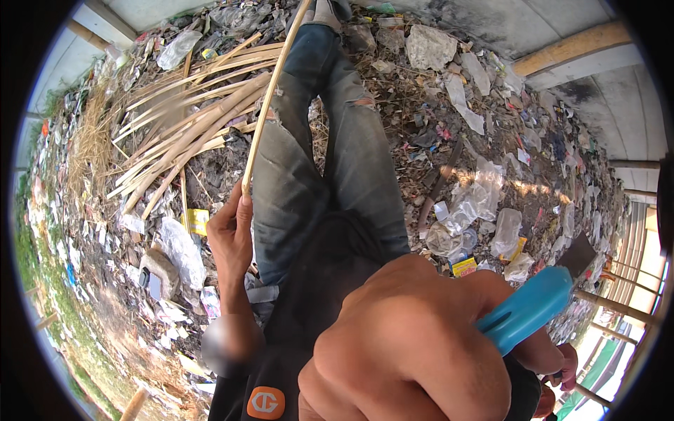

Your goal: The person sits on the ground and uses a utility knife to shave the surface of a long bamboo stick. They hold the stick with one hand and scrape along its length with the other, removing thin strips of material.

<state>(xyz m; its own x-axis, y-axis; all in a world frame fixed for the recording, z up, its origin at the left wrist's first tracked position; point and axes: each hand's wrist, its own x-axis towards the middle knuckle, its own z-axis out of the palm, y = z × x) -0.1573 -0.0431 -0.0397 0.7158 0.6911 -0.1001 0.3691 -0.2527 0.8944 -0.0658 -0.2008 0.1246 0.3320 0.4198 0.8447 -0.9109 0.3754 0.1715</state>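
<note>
My left hand pinches the near end of a long, pale bamboo strip between thumb and fingers. The strip runs up past my legs in torn jeans to the top of the view. Very close to the camera, my right hand is a fist around the blue handle of what looks like a knife. A dark, flat blade shows just past the handle; most of the tool is hidden. A pile of split bamboo strips lies on the ground left of my legs.
Litter and plastic bags cover the ground all around. A stone with a small dark, flat item on it lies at the left. Grey wall panels and a bamboo pole stand at the top right.
</note>
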